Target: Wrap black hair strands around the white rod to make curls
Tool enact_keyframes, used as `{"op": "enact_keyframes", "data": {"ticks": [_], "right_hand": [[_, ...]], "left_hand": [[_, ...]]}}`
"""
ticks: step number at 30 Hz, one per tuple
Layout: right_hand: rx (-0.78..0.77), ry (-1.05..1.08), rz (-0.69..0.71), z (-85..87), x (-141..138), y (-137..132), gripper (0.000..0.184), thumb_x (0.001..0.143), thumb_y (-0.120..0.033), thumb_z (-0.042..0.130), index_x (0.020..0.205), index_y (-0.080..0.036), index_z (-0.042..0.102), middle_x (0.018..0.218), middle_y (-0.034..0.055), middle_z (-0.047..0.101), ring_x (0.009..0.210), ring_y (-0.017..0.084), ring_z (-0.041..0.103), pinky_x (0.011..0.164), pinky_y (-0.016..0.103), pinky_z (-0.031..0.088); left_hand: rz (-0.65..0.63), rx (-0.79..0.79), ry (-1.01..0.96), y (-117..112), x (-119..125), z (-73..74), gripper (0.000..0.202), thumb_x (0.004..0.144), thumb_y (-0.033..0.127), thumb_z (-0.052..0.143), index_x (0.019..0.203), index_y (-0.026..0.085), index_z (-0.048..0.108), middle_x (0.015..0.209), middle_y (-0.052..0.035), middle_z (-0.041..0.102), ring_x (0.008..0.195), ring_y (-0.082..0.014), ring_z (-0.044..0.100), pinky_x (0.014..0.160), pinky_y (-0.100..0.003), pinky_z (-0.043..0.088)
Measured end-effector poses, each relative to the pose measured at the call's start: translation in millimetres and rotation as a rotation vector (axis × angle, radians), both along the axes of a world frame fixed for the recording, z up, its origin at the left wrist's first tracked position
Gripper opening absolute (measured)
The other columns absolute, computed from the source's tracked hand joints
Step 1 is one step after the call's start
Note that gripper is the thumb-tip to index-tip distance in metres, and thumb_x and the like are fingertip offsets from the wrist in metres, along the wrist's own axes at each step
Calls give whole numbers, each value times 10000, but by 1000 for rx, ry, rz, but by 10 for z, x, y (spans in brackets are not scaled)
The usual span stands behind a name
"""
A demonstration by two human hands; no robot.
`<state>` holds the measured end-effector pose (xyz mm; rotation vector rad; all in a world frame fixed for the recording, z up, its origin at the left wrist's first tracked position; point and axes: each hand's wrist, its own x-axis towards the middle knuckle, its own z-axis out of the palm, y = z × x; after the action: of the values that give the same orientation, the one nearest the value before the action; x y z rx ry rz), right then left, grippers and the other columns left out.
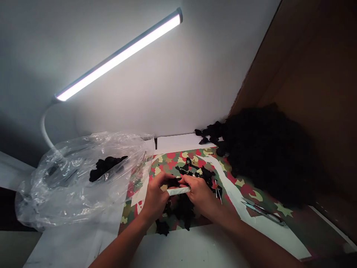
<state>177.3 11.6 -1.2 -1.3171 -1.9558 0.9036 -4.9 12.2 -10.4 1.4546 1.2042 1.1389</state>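
Note:
My left hand [155,194] and my right hand [200,194] are close together over the camouflage-patterned sheet, fingers closed. Between their fingertips is a small black, soft-looking piece [173,182], pinched from both sides. Just below it a short white band [178,191] spans the gap between the hands; whether it is a wrapped finger or a separate object I cannot tell. Black scraps [181,208] lie beneath the hands, and more black pieces [205,175] are just beyond them. A thin metal tool, seemingly tweezers [218,192], lies beside my right hand.
A big black heap [270,156] stands at the right against a brown cardboard panel [315,74]. Scissors [263,212] lie right of my hands. On the left, a clear plastic bag [75,186] has black pieces [107,167] in it. A lit bar lamp [119,56] hangs above.

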Motion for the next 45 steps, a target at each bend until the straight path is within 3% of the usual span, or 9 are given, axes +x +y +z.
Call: {"op": "enact_keyframes", "data": {"ticks": [4,8,13,17,22,25,33,39,45], "right_hand": [[12,-32,30,61,-16,-15,174,890,-76,518,779,-208,536,729,-20,616,651,147,557,599,252,382],[7,17,103,150,10,-33,193,940,-148,511,760,-214,492,714,-34,573,622,134,507,594,250,371],[1,146,206,249,111,-107,235,815,4,462,757,-215,524,727,-40,579,658,130,516,620,232,386],[22,215,326,225,101,-185,294,711,49,475,776,-217,583,738,-39,627,687,136,585,646,224,423],[78,43,119,-6,151,-2,325,792,27,465,838,-217,675,815,3,664,741,168,614,697,273,460],[61,4,43,-93,216,96,265,846,-42,533,863,-220,728,946,36,663,801,184,638,730,300,483],[115,164,-69,47,172,5,163,886,-124,546,850,-230,665,850,16,662,788,193,623,703,302,489],[99,254,-193,68,145,-30,191,961,-347,581,846,-227,675,773,17,673,684,183,603,623,296,476],[198,255,-167,139,79,-97,164,949,-322,602,836,-228,676,752,19,629,634,170,561,579,292,449]], "left_hand": [[54,-13,-43,-1,18,-29,146,782,202,722,915,202,663,776,5,706,736,-178,676,680,-273,505],[116,30,-35,11,22,-53,147,766,207,757,894,197,685,812,-5,712,770,-183,682,720,-277,509],[77,-23,-165,70,14,-14,174,765,257,791,892,186,696,773,-1,694,710,-163,663,685,-262,510],[197,-85,-396,144,-69,-60,314,791,411,794,966,184,666,847,2,666,642,-112,609,641,-234,502],[-120,-162,-514,73,-63,-153,548,745,549,805,1144,192,689,921,-47,674,727,-146,625,697,-256,514],[-201,-214,-612,18,-10,-166,524,754,516,813,1175,224,703,953,-57,694,767,-152,626,711,-250,505],[-139,-297,-776,6,-13,-51,581,666,509,877,1123,170,761,896,-75,699,750,-151,634,718,-256,530],[-164,-322,-806,-8,-49,-47,577,726,527,829,1165,162,743,921,-89,698,794,-156,639,772,-270,544],[-160,-346,-849,-9,-31,-29,578,739,527,823,1161,139,751,902,-102,707,768,-158,642,742,-275,549]]}}
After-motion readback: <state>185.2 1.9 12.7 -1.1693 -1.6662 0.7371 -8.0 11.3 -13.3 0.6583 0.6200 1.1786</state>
